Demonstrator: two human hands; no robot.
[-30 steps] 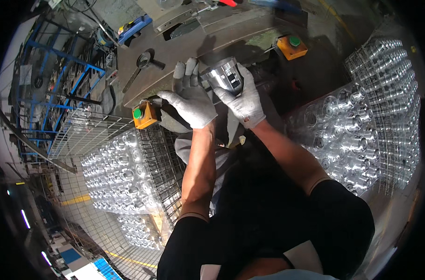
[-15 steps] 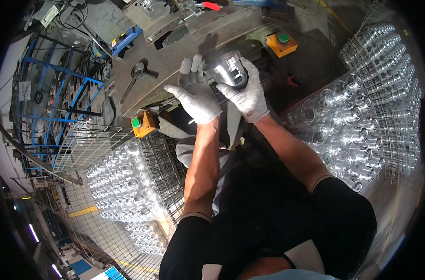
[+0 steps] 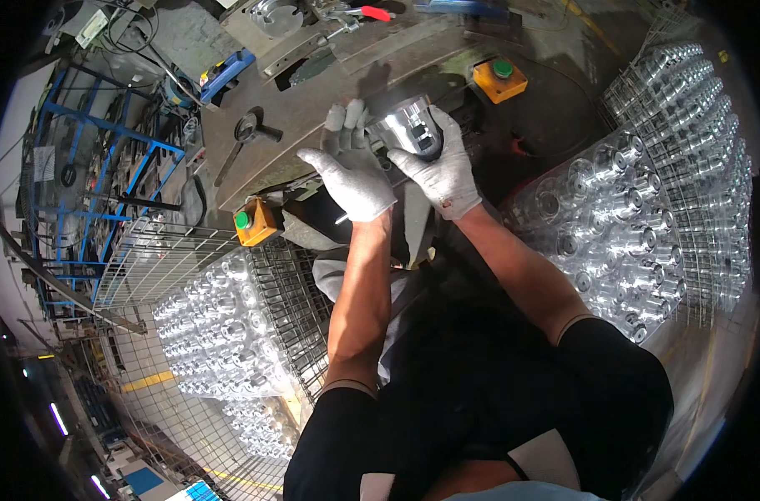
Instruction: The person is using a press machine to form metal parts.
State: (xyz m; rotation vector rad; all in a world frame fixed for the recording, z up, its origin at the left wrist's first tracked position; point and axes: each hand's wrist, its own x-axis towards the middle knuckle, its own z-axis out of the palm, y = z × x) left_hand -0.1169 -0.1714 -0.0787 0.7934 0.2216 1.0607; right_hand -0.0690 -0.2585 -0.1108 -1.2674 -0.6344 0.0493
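Observation:
My right hand [image 3: 443,163], in a pale work glove, grips a shiny metal cylinder [image 3: 410,127] with a cut-out in its side. The thumb lies along its lower edge and the fingers wrap its right side. Left of the cylinder, my left hand [image 3: 351,167] is gloved too and holds nothing; its palm faces up and its thumb stands away from the fingers. Both hands are above the near edge of a worn metal bench [image 3: 313,125]. What the cylinder's far side looks like is hidden.
Yellow boxes with green buttons sit at the bench's right [image 3: 500,79] and front left [image 3: 257,221]. A round-headed tool [image 3: 248,127] lies on the bench. Wire cages of similar metal parts stand left [image 3: 221,326] and right [image 3: 622,225]. A blue rack [image 3: 104,167] is far left.
The cylinder has turned slightly in my right hand, so more of its side cut-out shows. Both hands stay in nearly the same place.

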